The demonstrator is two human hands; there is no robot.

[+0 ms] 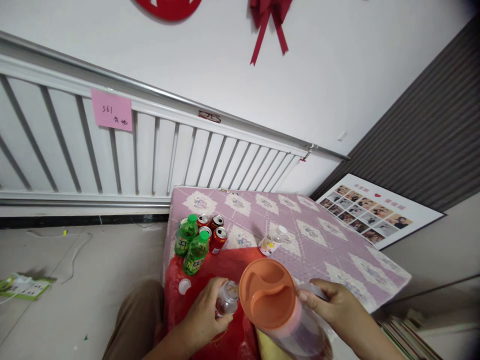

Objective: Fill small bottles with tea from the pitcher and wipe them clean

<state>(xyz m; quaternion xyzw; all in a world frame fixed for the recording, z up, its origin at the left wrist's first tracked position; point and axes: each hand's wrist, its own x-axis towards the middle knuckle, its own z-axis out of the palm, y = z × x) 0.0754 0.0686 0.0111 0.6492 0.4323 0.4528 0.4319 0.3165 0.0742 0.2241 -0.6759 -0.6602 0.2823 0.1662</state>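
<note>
- The left hand's (204, 312) fingers are curling partway round a small clear plastic bottle (226, 301), thumb and fingers pinching its sides, its mouth pointing towards 1 o'clock.
- The right hand's (339, 302) fingers are closing round the pale handle (315, 291) of a clear plastic pitcher (296, 332), the thumb lying along it.
- The left forearm is reaching in from 7 o'clock, the right from 5 o'clock.
- The pitcher is tilting, its round orange lid (267, 295) sitting just beside the bottle's mouth at 3 o'clock; whether they are touching, I cannot tell.
- The lid is blocking part of the glossy red sheet (225, 261) beneath.
- Counting from the lid, a round white cap (184, 286) is lying at 9 o'clock.
- Two green plastic bottles with green caps (196, 255) are standing at 10 o'clock, red metal cans (218, 241) clustering just behind them.
- A clear bottle with a printed label (270, 242) is tilting in view at 12 o'clock, on a lilac quilted surface with cream diamonds (300, 225).
- A white slatted radiator (183, 155) is running along the wall at 11 o'clock, carrying a pink paper note (111, 110).
- A white photo board (378, 210) is leaning at 2 o'clock.
</note>
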